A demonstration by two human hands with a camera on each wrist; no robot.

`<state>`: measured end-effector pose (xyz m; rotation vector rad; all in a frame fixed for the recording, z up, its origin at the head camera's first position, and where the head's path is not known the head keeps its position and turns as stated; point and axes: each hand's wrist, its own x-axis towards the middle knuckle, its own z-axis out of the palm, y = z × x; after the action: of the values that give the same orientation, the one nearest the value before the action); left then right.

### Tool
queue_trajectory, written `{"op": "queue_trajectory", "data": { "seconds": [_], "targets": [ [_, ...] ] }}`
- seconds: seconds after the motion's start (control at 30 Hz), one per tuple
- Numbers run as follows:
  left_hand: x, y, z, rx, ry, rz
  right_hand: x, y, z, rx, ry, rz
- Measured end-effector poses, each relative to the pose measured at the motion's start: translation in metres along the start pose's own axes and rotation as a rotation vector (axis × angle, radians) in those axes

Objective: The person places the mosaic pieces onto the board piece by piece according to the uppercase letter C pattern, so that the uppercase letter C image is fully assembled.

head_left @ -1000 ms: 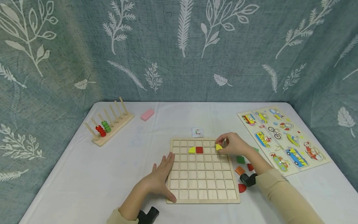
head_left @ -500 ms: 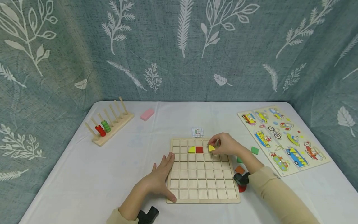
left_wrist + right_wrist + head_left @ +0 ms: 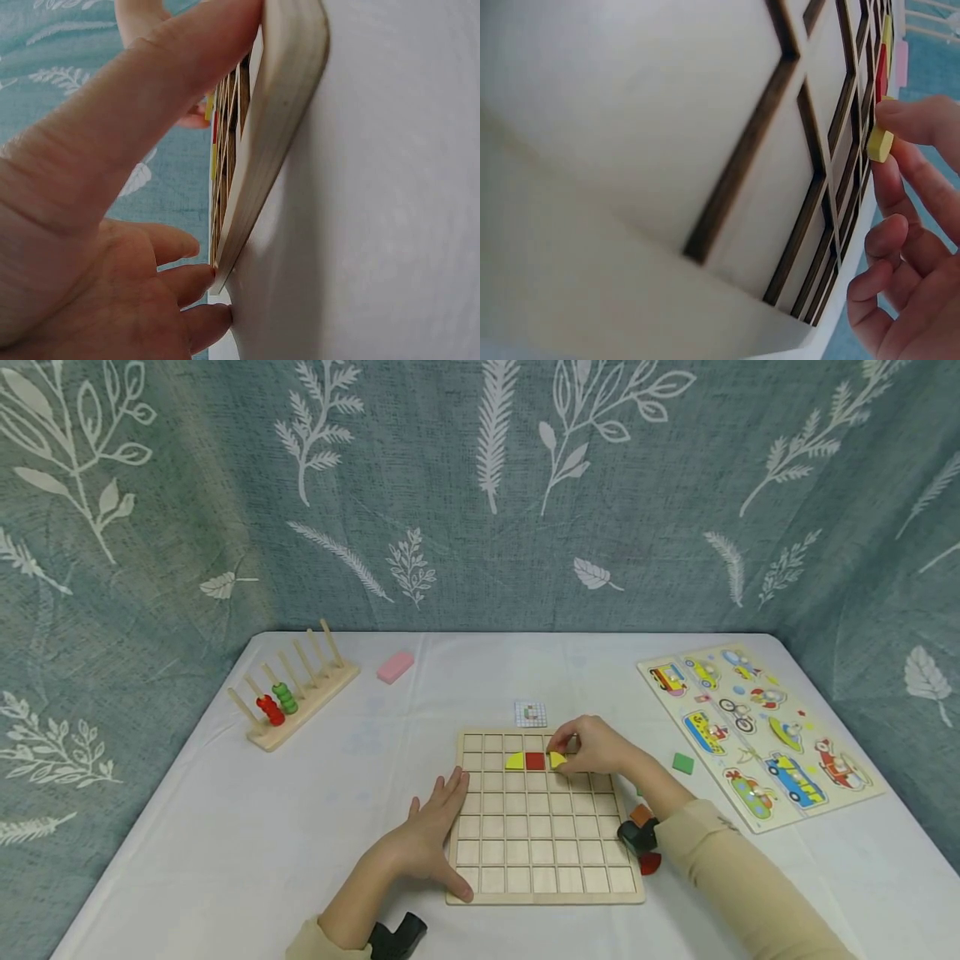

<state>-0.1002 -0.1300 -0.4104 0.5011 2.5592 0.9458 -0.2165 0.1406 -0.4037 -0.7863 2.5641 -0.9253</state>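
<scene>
The yellow piece (image 3: pixel 557 761) was at the wooden board (image 3: pixel 543 853) in the head view, by the little box just right of the red square (image 3: pixel 534 762). The right hand (image 3: pixel 596 747) pinched it. Another yellow piece (image 3: pixel 515 762) lay on the red square's left side. The left hand (image 3: pixel 427 835) rested along the board's left edge, fingers straight, gripping nothing. A small card (image 3: pixel 530 715) lay just past the board's far edge.

In the left wrist view, the left hand's thumb touched the board near its corner. This hand seemed to be there to stop the board from sliding.

In the right wrist view, the right hand's thumb and finger had hold of the yellow piece, near the red square. I could not tell if it sat down inside its box. The step seemed to be putting it in place; next it would need lining up, a little push down, then letting go.
</scene>
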Motion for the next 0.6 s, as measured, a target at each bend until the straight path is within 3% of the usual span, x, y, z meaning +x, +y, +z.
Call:
{"op": "queue_trajectory", "data": {
  "seconds": [0.6],
  "targets": [
    [0.0002,0.0005,-0.0007,0.007,-0.005,-0.001,0.0039,-0.0058,0.0017,-0.035,-0.024,0.049]
  ]
}}
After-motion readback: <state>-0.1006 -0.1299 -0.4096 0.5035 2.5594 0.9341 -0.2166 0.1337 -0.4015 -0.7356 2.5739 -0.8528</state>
